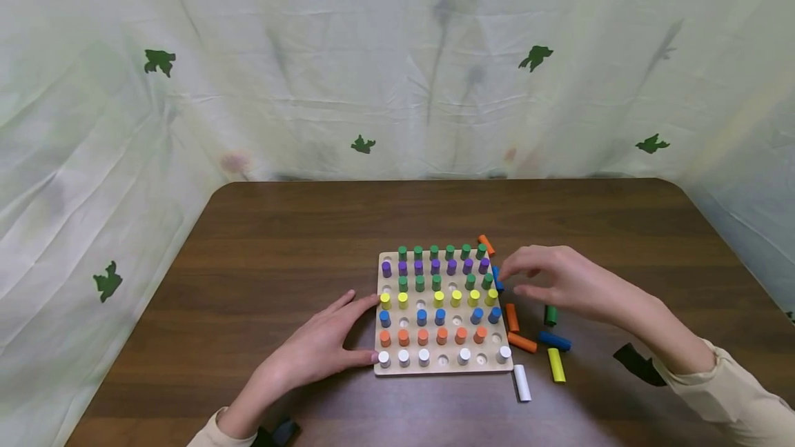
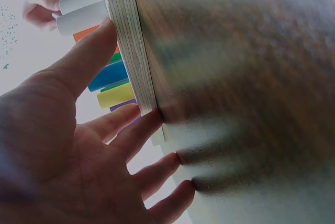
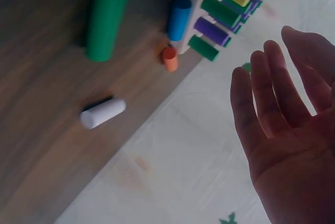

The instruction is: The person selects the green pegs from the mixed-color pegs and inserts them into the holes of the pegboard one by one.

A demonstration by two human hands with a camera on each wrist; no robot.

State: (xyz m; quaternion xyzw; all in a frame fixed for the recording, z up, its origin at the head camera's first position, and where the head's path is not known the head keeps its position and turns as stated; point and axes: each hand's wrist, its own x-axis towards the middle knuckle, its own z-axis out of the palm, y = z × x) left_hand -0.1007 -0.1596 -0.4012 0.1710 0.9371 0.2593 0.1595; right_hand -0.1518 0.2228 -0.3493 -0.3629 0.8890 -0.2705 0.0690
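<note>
A light wooden pegboard (image 1: pixel 444 370) lies on the table, with rows of white, orange, blue, yellow, green and purple pegs upright in it. My left hand (image 1: pixel 323 342) touches its left edge, thumb near the front corner. In the left wrist view, the extended fingers (image 2: pixel 137 132) meet the board's side and the tabletop. Above the board's right edge hovers my right hand (image 1: pixel 559 280), holding nothing; its fingers are slightly bent and apart in the right wrist view. A blue peg (image 1: pixel 497 279) lies beside the board, just left of that hand. Some holes have no peg.
Loose pegs lie right of the board: an orange peg (image 1: pixel 487 245) at the far corner, a green peg (image 1: pixel 551 316), a blue peg (image 1: pixel 555 341), a yellow peg (image 1: pixel 556 365) and a white peg (image 1: pixel 522 383). Another white peg (image 3: pixel 103 112) shows in the right wrist view. Curtains hang behind.
</note>
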